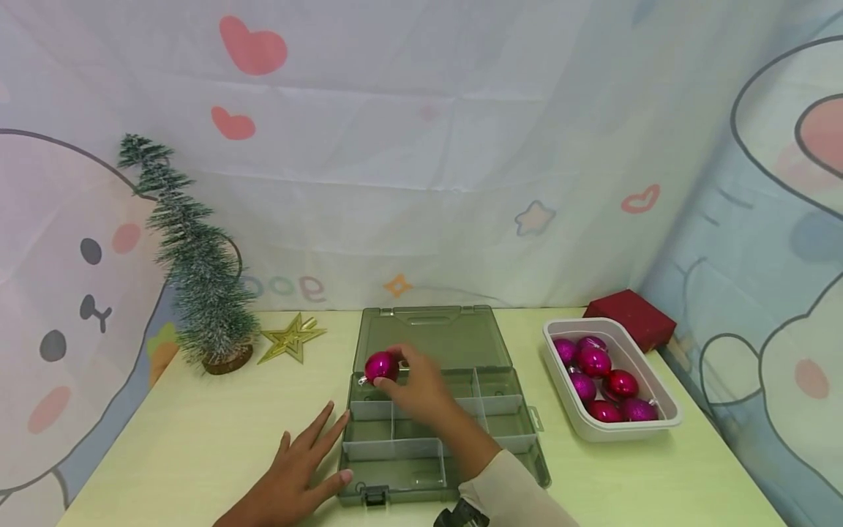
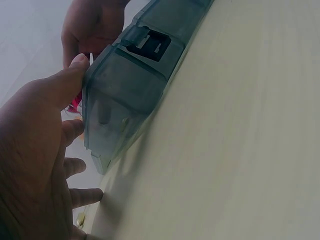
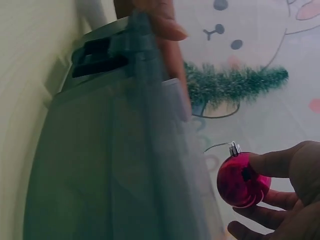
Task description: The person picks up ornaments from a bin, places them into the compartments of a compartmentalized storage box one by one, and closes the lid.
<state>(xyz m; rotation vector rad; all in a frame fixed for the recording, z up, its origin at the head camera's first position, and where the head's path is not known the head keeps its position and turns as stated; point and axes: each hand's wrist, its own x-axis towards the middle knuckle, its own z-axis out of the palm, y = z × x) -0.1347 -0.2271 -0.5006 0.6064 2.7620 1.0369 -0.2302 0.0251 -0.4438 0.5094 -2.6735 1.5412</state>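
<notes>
Hanging over the far-left part of a divided green case [image 1: 391, 472], a shiny magenta bauble [image 1: 382, 367] is pinched between the thumb and fingers of the right hand [image 1: 421, 388]. The case's near-left edge is touched by the thumb of the left hand [image 1: 290, 472], whose fingers are spread wide. The lid [image 1: 435, 337] is laid open toward the far side. To the right, more baubles [image 1: 595, 361] are gathered in a white container [image 1: 612, 433], with a red box [image 1: 628, 320] placed beyond it. At far left, a gold star [image 1: 291, 339] and a tree [image 1: 197, 278] are seen.
</notes>
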